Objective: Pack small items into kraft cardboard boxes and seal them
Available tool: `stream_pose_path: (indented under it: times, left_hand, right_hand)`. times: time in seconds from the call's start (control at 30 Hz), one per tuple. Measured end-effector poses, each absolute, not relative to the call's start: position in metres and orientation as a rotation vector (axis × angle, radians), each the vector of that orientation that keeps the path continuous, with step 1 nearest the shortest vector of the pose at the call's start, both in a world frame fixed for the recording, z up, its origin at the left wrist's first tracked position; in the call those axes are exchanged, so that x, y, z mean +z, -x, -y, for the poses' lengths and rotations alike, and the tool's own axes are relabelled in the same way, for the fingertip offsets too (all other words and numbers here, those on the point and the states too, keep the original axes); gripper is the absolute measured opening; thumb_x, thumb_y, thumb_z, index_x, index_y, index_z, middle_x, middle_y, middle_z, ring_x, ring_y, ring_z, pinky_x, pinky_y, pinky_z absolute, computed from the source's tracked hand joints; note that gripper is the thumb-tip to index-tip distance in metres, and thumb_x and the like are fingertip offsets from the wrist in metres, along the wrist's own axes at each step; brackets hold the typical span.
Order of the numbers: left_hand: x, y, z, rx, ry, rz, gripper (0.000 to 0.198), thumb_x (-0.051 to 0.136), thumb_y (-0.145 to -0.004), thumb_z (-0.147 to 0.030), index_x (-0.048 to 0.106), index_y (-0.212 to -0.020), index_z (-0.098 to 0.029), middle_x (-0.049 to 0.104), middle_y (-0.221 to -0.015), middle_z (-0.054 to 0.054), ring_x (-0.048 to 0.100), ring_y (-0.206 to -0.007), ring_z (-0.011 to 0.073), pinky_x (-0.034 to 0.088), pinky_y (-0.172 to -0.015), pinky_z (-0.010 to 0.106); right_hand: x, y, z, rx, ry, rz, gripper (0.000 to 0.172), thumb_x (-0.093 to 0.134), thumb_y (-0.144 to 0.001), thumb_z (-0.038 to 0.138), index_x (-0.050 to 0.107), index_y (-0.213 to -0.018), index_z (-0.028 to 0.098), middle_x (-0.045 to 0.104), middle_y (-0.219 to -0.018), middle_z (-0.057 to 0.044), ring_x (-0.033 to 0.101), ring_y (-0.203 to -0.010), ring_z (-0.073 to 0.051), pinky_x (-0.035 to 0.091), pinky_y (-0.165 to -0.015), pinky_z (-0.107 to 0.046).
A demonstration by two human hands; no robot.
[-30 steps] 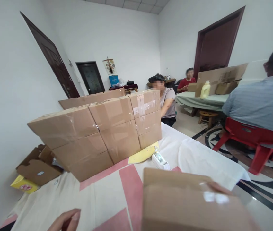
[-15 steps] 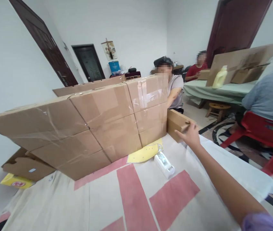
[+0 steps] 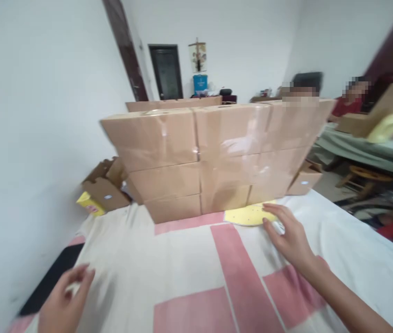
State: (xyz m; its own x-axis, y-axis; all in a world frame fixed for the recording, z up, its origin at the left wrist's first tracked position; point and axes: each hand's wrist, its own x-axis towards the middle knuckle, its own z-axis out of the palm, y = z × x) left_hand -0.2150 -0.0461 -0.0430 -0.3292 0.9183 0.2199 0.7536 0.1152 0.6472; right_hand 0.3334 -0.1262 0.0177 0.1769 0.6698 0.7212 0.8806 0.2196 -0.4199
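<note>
My right hand (image 3: pixel 290 236) is over the tablecloth, thumb and fingers apart, its fingertips at the right end of a flat yellow cutout (image 3: pixel 245 215) with small dots. Part of a white object (image 3: pixel 279 227) shows behind this hand, mostly hidden. Low on the left, my left hand (image 3: pixel 66 296) hovers with loosely curved fingers and nothing visible in it. Beyond both hands stands a wall of taped cardboard boxes (image 3: pixel 168 180), stacked in rows. At its right end sits a small open cardboard box (image 3: pixel 305 181) with a white label.
Left of the wall are another open cardboard box (image 3: pixel 108 189) and a yellow packet (image 3: pixel 90 203). A dark flat thing (image 3: pixel 52 277) lies by the left table edge. One person (image 3: pixel 300 95) sits behind the boxes; another (image 3: pixel 349 104) is at a green-covered table (image 3: pixel 366 148) with a blurred yellow bottle.
My view has swung left. My right hand has let go of the small box at the wall's right end and come back toward the yellow cutout. My left hand has entered view.
</note>
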Motion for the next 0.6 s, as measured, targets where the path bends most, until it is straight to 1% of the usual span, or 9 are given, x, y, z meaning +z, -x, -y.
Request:
stream_pose_path:
  times: [0.07, 0.13, 0.17, 0.27, 0.33, 0.4, 0.47, 0.53, 0.6]
  left_hand:
    - [-0.029, 0.226, 0.010, 1.356, -1.371, -1.988, 0.052, 0.061, -0.080, -0.057, 0.059, -0.114, -0.017, 0.067, -0.112, 0.010, 0.063, -0.111, 0.0291, 0.048, -0.107, 0.044]
    - [-0.024, 0.237, -0.032, 1.488, -1.287, -1.939, 0.061, 0.057, -0.085, -0.054, 0.050, -0.129, -0.012, 0.062, -0.128, 0.015, 0.060, -0.122, 0.0267, 0.047, -0.109, 0.039]
    - [-0.025, 0.242, -0.054, 1.525, -1.253, -1.932, 0.065, 0.057, -0.087, -0.052, 0.046, -0.134, -0.009, 0.058, -0.134, 0.019, 0.058, -0.125, 0.0273, 0.047, -0.108, 0.039]
    - [-0.036, 0.257, -0.115, 1.636, -1.197, -1.943, 0.073, 0.068, -0.085, -0.045, 0.042, -0.141, -0.007, 0.045, -0.149, 0.024, 0.044, -0.140, 0.0326, 0.039, -0.116, 0.048]
    - [-0.045, 0.263, -0.153, 1.702, -1.210, -1.918, 0.075, 0.075, -0.083, -0.041, 0.042, -0.144, -0.014, 0.040, -0.154, 0.020, 0.038, -0.144, 0.0349, 0.034, -0.118, 0.057]
    - [-0.054, 0.265, -0.188, 1.756, -1.215, -1.862, 0.067, 0.073, -0.086, -0.039, 0.046, -0.143, -0.018, 0.043, -0.152, 0.016, 0.043, -0.140, 0.0345, 0.038, -0.114, 0.060]
    - [-0.066, 0.265, -0.217, 1.795, -1.225, -1.778, 0.054, 0.068, -0.090, -0.038, 0.052, -0.138, -0.019, 0.053, -0.143, 0.013, 0.055, -0.128, 0.0302, 0.048, -0.106, 0.056]
    - [-0.079, 0.263, -0.237, 1.834, -1.237, -1.688, 0.045, 0.065, -0.093, -0.038, 0.056, -0.132, -0.018, 0.061, -0.131, 0.011, 0.062, -0.115, 0.0254, 0.054, -0.098, 0.051]
    - [-0.091, 0.260, -0.247, 1.887, -1.239, -1.617, 0.042, 0.064, -0.094, -0.039, 0.058, -0.129, -0.018, 0.064, -0.124, 0.010, 0.064, -0.109, 0.0235, 0.055, -0.095, 0.048]
  right_hand:
    - [0.026, -0.265, 0.105, -0.061, 1.309, 1.778, 0.017, 0.055, -0.095, 0.026, 0.067, -0.107, 0.025, 0.071, -0.116, -0.012, 0.067, -0.112, -0.027, 0.056, -0.096, -0.045]
    - [0.027, -0.191, 0.079, 0.200, 1.126, 1.959, 0.020, 0.053, -0.096, 0.023, 0.067, -0.110, 0.024, 0.072, -0.121, -0.011, 0.067, -0.115, -0.024, 0.056, -0.098, -0.041]
    - [0.025, -0.154, 0.064, 0.308, 1.044, 2.006, 0.023, 0.053, -0.095, 0.022, 0.067, -0.113, 0.023, 0.071, -0.124, -0.011, 0.067, -0.118, -0.024, 0.055, -0.100, -0.041]
    - [0.011, -0.051, 0.002, 0.577, 0.877, 2.023, 0.037, 0.056, -0.092, 0.024, 0.064, -0.128, 0.022, 0.066, -0.136, -0.011, 0.061, -0.128, -0.025, 0.049, -0.111, -0.043]
    - [-0.002, 0.007, -0.053, 0.719, 0.882, 1.889, 0.050, 0.056, -0.089, 0.023, 0.057, -0.139, 0.021, 0.060, -0.145, -0.011, 0.057, -0.134, -0.025, 0.045, -0.114, -0.045]
    - [-0.013, 0.053, -0.113, 0.848, 0.922, 1.675, 0.060, 0.057, -0.087, 0.024, 0.050, -0.146, 0.019, 0.050, -0.154, -0.012, 0.048, -0.142, -0.025, 0.041, -0.117, -0.044]
    - [-0.021, 0.086, -0.167, 0.930, 0.959, 1.494, 0.070, 0.058, -0.085, 0.024, 0.041, -0.152, 0.016, 0.039, -0.161, -0.013, 0.037, -0.150, -0.024, 0.034, -0.122, -0.043]
    - [-0.025, 0.105, -0.208, 0.991, 0.993, 1.398, 0.077, 0.061, -0.082, 0.024, 0.038, -0.155, 0.017, 0.035, -0.164, -0.011, 0.032, -0.152, -0.024, 0.029, -0.125, -0.042]
    - [-0.027, 0.111, -0.231, 0.984, 1.010, 1.386, 0.080, 0.065, -0.078, 0.022, 0.041, -0.154, 0.019, 0.037, -0.163, -0.009, 0.032, -0.152, -0.026, 0.026, -0.126, -0.042]
